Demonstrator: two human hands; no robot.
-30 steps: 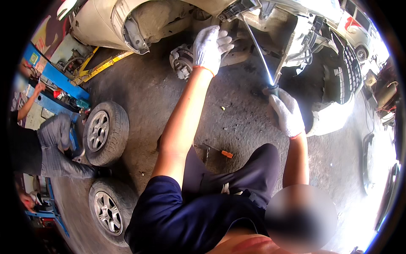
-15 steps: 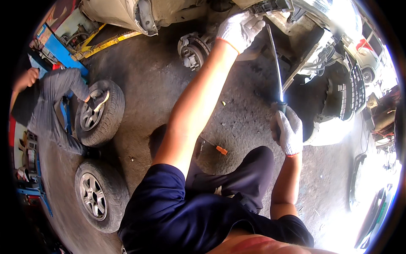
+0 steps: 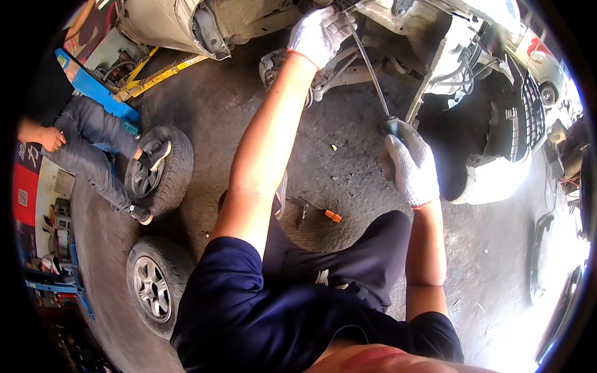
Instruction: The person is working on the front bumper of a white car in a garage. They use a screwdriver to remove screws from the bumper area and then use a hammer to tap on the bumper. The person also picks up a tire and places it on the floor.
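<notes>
My left hand [image 3: 320,34], in a white knit glove, is raised to the underside of the beige car body [image 3: 249,18], fingers curled at a dark metal bracket [image 3: 342,9]; what they hold is hidden. My right hand [image 3: 410,165], also gloved, grips the dark handle of a long screwdriver-like tool [image 3: 377,87], whose shaft runs up to that bracket beside my left fingers. Partly behind my left forearm is a brake and hub assembly [image 3: 270,67]. An orange-handled tool [image 3: 331,215] lies on the floor below, by a small metal tool [image 3: 303,211].
Another person [image 3: 87,149] at left has a foot on a tyre [image 3: 177,174]; a second wheel [image 3: 152,286] lies nearer. A yellow lift arm [image 3: 168,71] and blue beam [image 3: 90,81] are upper left. A detached white bumper [image 3: 497,177] is at right, with a white vehicle [image 3: 547,74] beyond.
My left hand moved right, then back slightly left, staying at the bracket. My right hand and the tool have shifted slightly. The other person has put a foot onto the tyre and shifted position.
</notes>
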